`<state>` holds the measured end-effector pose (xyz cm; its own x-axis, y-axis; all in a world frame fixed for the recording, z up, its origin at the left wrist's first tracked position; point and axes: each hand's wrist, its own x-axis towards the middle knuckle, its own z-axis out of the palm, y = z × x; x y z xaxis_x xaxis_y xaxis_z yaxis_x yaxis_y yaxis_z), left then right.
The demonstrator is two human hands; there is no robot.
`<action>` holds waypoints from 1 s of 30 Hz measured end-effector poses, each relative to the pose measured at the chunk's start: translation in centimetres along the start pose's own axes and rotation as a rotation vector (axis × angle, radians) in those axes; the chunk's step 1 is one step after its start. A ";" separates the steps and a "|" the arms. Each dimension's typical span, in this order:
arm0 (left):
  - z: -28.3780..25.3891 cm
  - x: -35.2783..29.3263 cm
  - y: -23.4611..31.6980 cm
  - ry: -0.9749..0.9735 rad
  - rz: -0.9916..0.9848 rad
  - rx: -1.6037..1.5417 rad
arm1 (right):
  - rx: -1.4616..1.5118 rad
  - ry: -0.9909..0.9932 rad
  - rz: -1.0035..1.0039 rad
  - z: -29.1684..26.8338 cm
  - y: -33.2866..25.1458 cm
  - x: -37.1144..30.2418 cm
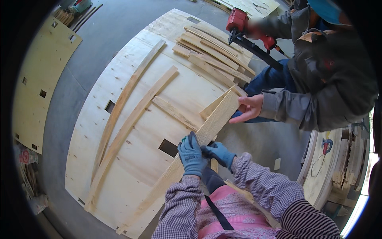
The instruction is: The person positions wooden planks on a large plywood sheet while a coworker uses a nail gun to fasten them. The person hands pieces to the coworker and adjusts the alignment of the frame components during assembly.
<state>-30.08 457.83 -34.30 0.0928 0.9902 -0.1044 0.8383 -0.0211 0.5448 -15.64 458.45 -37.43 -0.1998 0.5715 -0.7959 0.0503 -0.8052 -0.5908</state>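
My left hand (191,157), in a blue work glove with dark fingertips, lies over a long pale wooden board (218,116), its fingers bent round it. Beside it my right hand (219,154), gloved the same way, is closed at the board's near edge; its fingertips are partly hidden. The board slants from the lower left up to a co-worker's bare hand (250,108), which touches its far end. Beneath it spreads a large plywood panel (119,159) with rectangular cut-outs.
Two long strips (131,119) and a short strip (175,112) lie on the panel, with stacked wood strips (215,55) farther back. The co-worker's other hand holds a red nail gun (238,20). Another cut-out panel (43,75) is at left; a red tool (327,146) lies at right.
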 end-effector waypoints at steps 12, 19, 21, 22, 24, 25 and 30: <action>-0.1 2.7 0.5 -0.048 -0.102 0.030 | -1.181 0.749 -0.161 -24.5 -0.8 9.6; -4.9 0.0 0.0 -0.323 -0.192 -0.052 | -1.222 0.717 -0.291 -24.1 0.8 8.2; -7.1 -3.0 0.5 -0.358 -0.211 -0.047 | -1.185 0.671 -0.381 -22.1 1.3 5.9; -8.2 -4.9 0.9 -0.353 -0.192 -0.048 | -1.166 0.638 -0.430 -21.2 1.7 4.0; -10.3 -9.9 1.1 -0.340 -0.160 -0.074 | -1.112 0.557 -0.511 -18.2 2.9 -1.7; -11.1 -12.5 1.5 -0.340 -0.151 -0.099 | -1.086 0.503 -0.549 -16.6 3.4 -4.6; -16.0 -24.1 2.6 -0.091 -0.004 -0.141 | -1.123 0.122 -0.815 -5.2 5.6 -14.5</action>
<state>-38.74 436.07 -17.07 0.1431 0.9735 -0.1785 0.7554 0.0091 0.6552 -7.34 446.50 -29.91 -0.4695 0.8697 -0.1526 0.7236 0.2800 -0.6309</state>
